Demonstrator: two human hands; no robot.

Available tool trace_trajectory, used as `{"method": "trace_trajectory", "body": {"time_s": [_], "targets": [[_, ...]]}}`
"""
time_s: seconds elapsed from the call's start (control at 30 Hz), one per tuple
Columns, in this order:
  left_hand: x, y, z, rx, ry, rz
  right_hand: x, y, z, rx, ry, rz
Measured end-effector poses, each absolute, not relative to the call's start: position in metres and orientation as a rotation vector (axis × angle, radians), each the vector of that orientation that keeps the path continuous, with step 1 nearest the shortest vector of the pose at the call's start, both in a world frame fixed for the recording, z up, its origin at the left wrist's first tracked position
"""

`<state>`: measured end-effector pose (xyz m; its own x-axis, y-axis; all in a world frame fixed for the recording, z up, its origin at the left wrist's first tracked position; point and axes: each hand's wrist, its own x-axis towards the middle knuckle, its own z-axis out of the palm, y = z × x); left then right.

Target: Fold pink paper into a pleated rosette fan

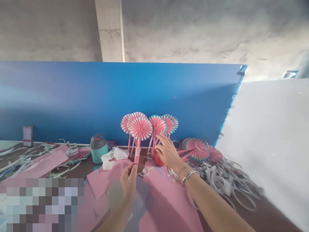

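Note:
A round pleated paper fan (141,129), pink with a pale striped rim, stands upright on a pink stick. My left hand (129,180) pinches the lower end of that stick. Over a red rounded object (158,158), my right hand (167,153) reaches forward with bent, loosely parted fingers. Its fingertips are just in front of a blue-rimmed pink fan (157,125); whether they touch it I cannot tell. More fans stand behind, against the blue panel. The right palm is turned from view, and a bracelet circles that wrist.
A teal bottle with a grey lid (99,149) stands at left beside crumpled white tissue (116,155). Pink paper sheets (166,196) cover the front. White paper strips (222,177) heap at right, near lying fans (196,149). The blue panel (149,87) rises behind; a phone (27,136) leans far left.

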<state>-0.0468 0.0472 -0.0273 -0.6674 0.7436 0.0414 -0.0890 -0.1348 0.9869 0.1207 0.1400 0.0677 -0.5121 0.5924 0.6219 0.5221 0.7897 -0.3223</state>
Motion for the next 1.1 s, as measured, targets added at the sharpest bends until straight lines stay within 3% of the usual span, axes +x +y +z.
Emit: {"method": "trace_trajectory", "body": {"time_s": [0.07,0.13,0.23,0.43,0.77,0.97,1.1], "targets": [[-0.048,0.048,-0.029,0.758,1.571,1.858,0.128,0.127,0.072,-0.909,-2.203,-0.193],[-0.05,0.049,-0.032,0.791,1.602,1.848,0.137,0.106,0.072,-0.995,-2.25,-0.216],[-0.053,0.052,-0.035,0.923,1.692,1.781,0.145,0.072,0.068,-1.015,-2.431,0.095],[-0.05,0.051,-0.031,1.54,1.735,1.541,0.144,0.039,0.072,-0.856,-2.298,0.297],[-0.02,0.033,-0.028,2.603,1.258,1.032,0.16,0.064,0.07,-0.919,-2.086,0.698],[-0.011,0.008,-0.012,2.44,1.099,1.1,0.177,0.102,0.042,-1.02,-1.874,0.851],[-0.007,0.001,-0.009,2.169,0.987,1.243,0.184,0.119,0.018,-1.125,-2.02,0.808]]}}
